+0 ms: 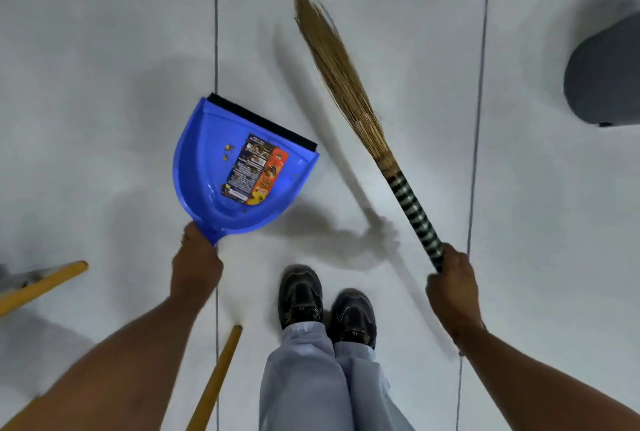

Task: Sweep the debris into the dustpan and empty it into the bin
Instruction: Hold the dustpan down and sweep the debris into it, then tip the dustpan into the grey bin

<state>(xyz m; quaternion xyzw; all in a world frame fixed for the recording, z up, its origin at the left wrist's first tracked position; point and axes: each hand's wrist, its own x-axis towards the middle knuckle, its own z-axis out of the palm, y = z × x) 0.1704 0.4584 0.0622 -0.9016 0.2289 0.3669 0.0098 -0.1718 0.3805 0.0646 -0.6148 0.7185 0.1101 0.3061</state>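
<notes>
Pale tiled floor point(104, 50). Left hand point(197, 266) grasps loaded dustpan point(204, 167); right hand point(450, 287) grasps broom point(412, 209). Keep pan level; tip over bin point(606, 77).

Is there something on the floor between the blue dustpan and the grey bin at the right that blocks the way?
Only the broom, held in the right hand, crosses between the dustpan and the bin. The floor there shows nothing else.
</notes>
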